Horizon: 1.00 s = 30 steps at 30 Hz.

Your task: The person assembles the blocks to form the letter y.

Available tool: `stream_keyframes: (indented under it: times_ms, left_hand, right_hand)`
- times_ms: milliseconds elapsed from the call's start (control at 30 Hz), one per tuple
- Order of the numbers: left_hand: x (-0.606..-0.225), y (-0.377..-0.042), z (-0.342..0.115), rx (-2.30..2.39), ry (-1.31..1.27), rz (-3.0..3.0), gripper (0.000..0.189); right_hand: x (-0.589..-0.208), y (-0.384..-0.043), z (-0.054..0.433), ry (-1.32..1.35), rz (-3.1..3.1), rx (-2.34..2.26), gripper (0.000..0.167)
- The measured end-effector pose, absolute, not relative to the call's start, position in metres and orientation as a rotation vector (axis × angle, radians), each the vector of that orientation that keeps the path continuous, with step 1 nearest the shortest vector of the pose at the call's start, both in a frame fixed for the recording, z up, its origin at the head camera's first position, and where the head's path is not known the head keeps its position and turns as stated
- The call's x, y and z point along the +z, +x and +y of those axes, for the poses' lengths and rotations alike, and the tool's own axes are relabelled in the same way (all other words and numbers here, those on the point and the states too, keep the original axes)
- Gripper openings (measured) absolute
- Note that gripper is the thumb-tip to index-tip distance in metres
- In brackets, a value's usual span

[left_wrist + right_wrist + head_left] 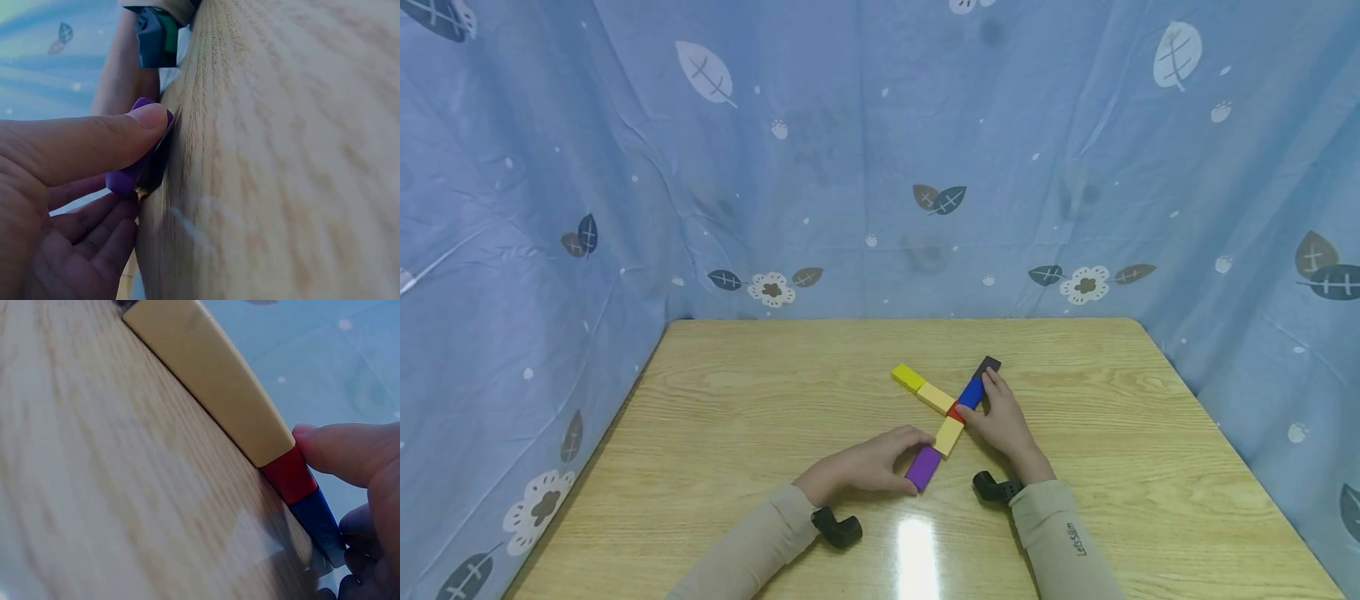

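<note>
Several coloured wooden blocks form a slanting row on the table, with a branch to the upper left. My left hand (876, 460) pinches the purple block (923, 468) at the near end, thumb on one end and fingers at the other. A cream block (948, 437) adjoins it. Further along come a red block (956, 412), a blue block (971, 393) and a black block (988, 364). My right hand (1002, 421) holds the blue block, its thumb by the red block and fingertips near the black one. In the right wrist view, curled fingers partly hide the blue block's far end.
The branch is a second cream block (936, 398) and a yellow block (907, 377). Everything lies on a wood-grain table (760, 383). A blue patterned curtain (865, 150) hangs behind and along the sides. Black wrist cameras (837, 529) sit low beside the sleeves.
</note>
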<state>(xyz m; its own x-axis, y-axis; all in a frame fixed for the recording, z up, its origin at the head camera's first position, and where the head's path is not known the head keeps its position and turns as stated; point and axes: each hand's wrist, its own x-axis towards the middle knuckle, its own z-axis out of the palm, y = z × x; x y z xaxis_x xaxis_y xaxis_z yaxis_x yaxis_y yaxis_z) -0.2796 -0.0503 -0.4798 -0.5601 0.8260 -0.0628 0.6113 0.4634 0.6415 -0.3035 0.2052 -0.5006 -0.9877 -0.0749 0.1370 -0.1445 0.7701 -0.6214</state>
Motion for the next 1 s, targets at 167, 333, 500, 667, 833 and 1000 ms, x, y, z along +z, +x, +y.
stream_keyframes:
  times_ms: [167, 333, 500, 667, 833, 1000]
  left_hand:
    - [-0.480, -0.280, -0.050, 0.795, 1.215, 2.364, 0.070]
    - [-0.480, -0.280, -0.050, 0.785, 1.216, 2.373, 0.070]
    - [-0.480, -0.279, -0.050, 0.772, 1.223, 2.376, 0.072]
    - [-0.483, -0.279, -0.049, 0.772, 1.227, 2.375, 0.073]
    - [-0.483, -0.280, -0.049, 0.769, 1.249, 2.388, 0.074]
    - [-0.481, -0.281, -0.049, 0.768, 1.242, 2.393, 0.075]
  right_hand:
    - [-0.501, -0.304, 0.206, 0.179, -2.858, 1.019, 0.088]
    - [-0.501, -0.301, 0.205, 0.213, -2.831, 1.034, 0.088]
    - [-0.501, -0.296, 0.203, 0.280, -2.814, 1.043, 0.090]
    - [-0.503, -0.289, 0.199, 0.339, -2.851, 1.026, 0.091]
    - [-0.504, -0.290, 0.198, 0.378, -2.865, 0.996, 0.091]
    - [-0.503, -0.290, 0.198, 0.381, -2.873, 0.999, 0.091]
